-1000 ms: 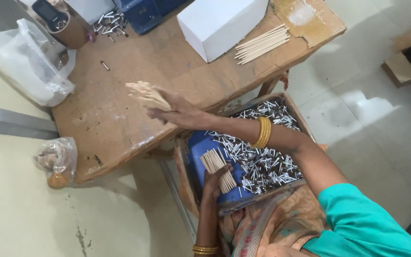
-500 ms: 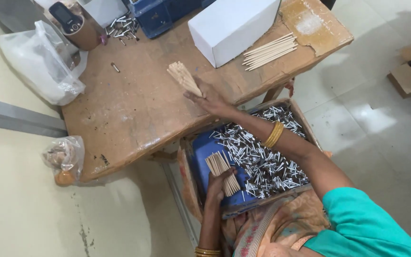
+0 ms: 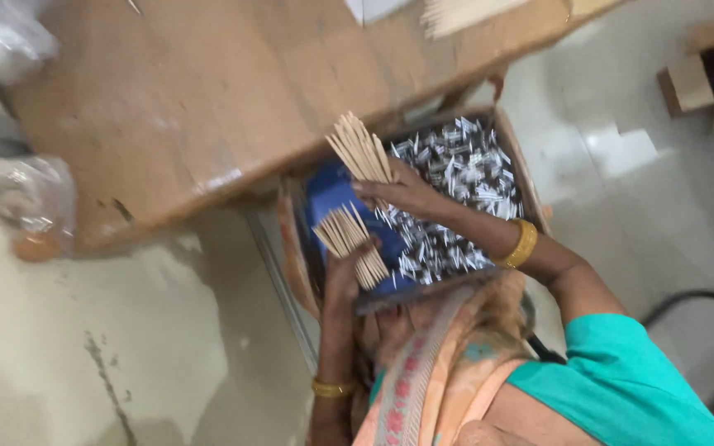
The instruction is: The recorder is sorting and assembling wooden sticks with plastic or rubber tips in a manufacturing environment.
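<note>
Pale floor tiles and a worn wooden table [image 3: 208, 107] fill the head view, with a cardboard tray [image 3: 522, 165] of small black-and-white pieces [image 3: 456, 190] set below the table's near edge.

At the middle, the right hand [image 3: 411, 194] is closed around the lower end of a bundle of thin wooden sticks [image 3: 359, 149], which fans up toward 11 o'clock, its tips just over the table edge. A gold bangle [image 3: 524, 242] sits on that wrist at 4 o'clock from the hand. At 7 o'clock from the right hand, close by, the left hand [image 3: 342, 272] grips a second bundle of sticks [image 3: 350, 241] about its middle, the ends splaying toward 11 and 5 o'clock over a blue box [image 3: 332, 194] in the tray's left part.

Such sticks look very light and stiff, but thin enough to snap if bent, and smooth enough to slide out of a loose hold; a firm pinch around the whole bundle near one end, as the right hand has it, seems the safest place.

Farther out, a clear plastic bag [image 3: 30, 202] hangs at 9 o'clock by the table's corner, and more sticks [image 3: 464, 12] lie on the table at 12 o'clock.
</note>
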